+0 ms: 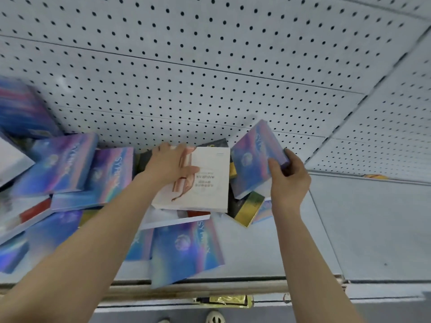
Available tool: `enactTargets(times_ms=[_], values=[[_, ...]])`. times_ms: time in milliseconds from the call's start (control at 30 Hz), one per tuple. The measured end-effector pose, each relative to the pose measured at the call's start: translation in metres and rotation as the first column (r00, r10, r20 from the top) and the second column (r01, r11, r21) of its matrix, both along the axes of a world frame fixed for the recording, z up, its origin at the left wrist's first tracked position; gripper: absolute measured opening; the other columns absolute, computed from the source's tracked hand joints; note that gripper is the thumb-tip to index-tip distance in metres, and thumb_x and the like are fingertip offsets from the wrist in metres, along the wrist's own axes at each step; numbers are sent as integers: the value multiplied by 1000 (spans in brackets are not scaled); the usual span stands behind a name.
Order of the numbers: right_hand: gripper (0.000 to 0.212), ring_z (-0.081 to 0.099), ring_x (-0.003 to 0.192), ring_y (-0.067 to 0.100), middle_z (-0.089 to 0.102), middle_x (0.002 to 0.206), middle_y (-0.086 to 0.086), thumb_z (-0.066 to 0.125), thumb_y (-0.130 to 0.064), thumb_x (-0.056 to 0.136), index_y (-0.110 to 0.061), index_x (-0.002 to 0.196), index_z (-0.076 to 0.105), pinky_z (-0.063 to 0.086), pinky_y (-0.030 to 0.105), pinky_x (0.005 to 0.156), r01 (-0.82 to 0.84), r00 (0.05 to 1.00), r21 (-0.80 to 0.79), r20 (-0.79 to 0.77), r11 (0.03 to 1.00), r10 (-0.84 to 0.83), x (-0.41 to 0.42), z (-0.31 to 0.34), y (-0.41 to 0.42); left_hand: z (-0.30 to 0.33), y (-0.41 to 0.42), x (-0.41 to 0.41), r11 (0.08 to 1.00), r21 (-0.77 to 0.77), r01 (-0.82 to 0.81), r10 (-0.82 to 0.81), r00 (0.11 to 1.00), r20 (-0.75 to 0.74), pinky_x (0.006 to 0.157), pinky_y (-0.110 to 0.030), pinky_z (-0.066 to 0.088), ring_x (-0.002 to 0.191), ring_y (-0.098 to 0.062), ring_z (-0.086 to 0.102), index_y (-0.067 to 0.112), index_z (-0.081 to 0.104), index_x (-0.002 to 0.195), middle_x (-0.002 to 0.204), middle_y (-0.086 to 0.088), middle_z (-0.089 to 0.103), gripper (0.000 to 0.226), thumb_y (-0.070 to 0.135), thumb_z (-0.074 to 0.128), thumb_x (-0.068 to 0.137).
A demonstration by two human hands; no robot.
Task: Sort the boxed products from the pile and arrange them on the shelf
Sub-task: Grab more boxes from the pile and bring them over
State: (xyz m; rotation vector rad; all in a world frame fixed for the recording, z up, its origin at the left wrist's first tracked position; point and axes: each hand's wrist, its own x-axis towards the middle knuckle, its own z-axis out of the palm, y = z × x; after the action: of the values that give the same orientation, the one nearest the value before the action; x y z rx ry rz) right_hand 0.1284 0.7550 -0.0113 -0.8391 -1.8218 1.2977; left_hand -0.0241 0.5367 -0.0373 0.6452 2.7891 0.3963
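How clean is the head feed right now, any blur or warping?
Head view: boxes at far left smeared by motion blur; white box under the left hand reads sharp; wide-angle lens bends the pegboard lines; lighting even, soft shadows.

White box [205,180] lies flat at centre, print upside down, atop the pile [70,178]. At three o'clock of it, an iridescent blue box [254,157] tilts up on edge. More blue boxes sprawl at nine and six o'clock on the grey shelf [349,229].
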Motion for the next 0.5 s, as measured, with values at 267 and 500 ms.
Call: enactTargets(times_ms=[267,500], values=[[30,46,59,16,53,66,0,75,-31,83,-9,78,55,43,22,56,-53,979,-63,192,997,64,2,-5,-2,5,10,14,983,-129,128,-151,970,-190,107,-45,32,120,-31,45,23,34,139,126,-12,46,97,78,63,65],[36,48,65,23,54,72,7,71,-41,76,-9,88,59,47,41,65,-14,998,-234,62,972,29,5,4,7,12,-1,32,987,-66,145,-150,985,-83,75,-33,47,92,-17,58,29,51,111,103,1,63,56,71,60,76]])
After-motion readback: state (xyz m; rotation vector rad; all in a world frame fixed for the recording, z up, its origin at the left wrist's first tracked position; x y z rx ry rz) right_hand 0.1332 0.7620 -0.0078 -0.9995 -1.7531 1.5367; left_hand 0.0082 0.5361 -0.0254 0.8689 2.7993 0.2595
